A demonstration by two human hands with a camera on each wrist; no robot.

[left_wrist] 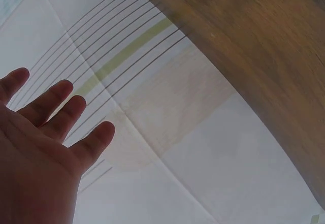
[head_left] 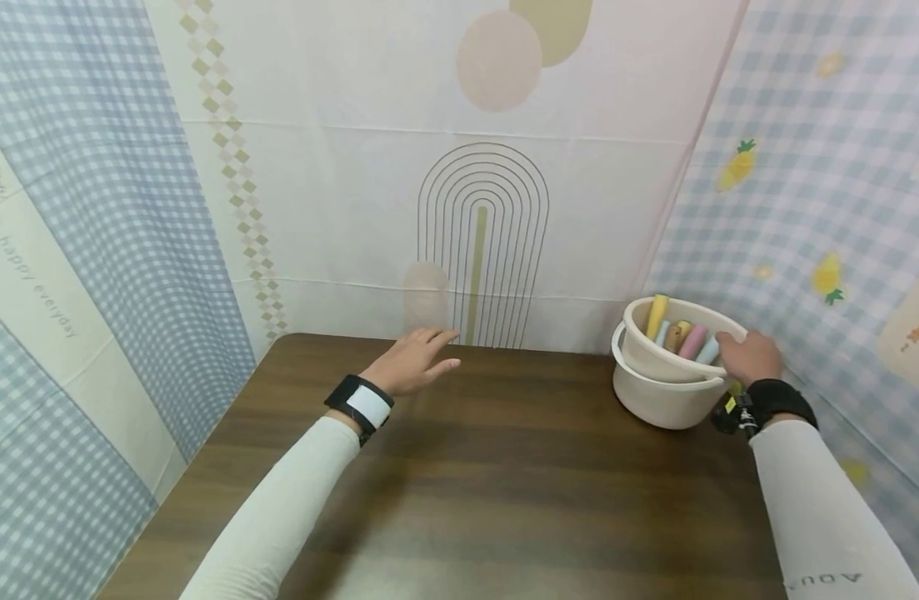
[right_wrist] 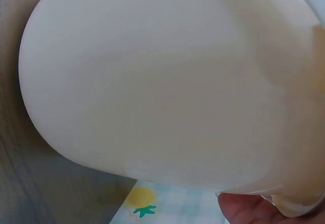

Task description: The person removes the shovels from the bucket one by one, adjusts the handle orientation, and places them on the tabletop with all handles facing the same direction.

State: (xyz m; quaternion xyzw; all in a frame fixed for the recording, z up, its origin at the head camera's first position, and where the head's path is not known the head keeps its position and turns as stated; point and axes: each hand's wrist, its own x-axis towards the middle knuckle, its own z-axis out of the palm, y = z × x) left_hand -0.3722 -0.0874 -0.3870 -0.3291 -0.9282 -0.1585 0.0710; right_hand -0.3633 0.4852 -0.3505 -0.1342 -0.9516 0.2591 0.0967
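Note:
A white bucket [head_left: 665,404] stands at the table's back right, its band-like handle [head_left: 622,358] apparently lowered around the front. Inside it are several thick coloured sticks [head_left: 694,342] in yellow, pink, brown and light blue; their exact kind cannot be told. My right hand [head_left: 751,358] grips the bucket's right rim, thumb over the inner side. In the right wrist view the bucket's smooth wall [right_wrist: 152,92] fills most of the picture, with part of the hand [right_wrist: 249,209] at the bottom edge. My left hand [head_left: 410,360] hovers near the table's back edge, fingers spread and holding nothing.
The dark brown wooden table [head_left: 504,467] meets a white printed cloth [head_left: 339,208] hanging behind it. Blue checked cloths hang at the left [head_left: 114,167] and at the right [head_left: 826,167], the right one close beside the bucket and right arm.

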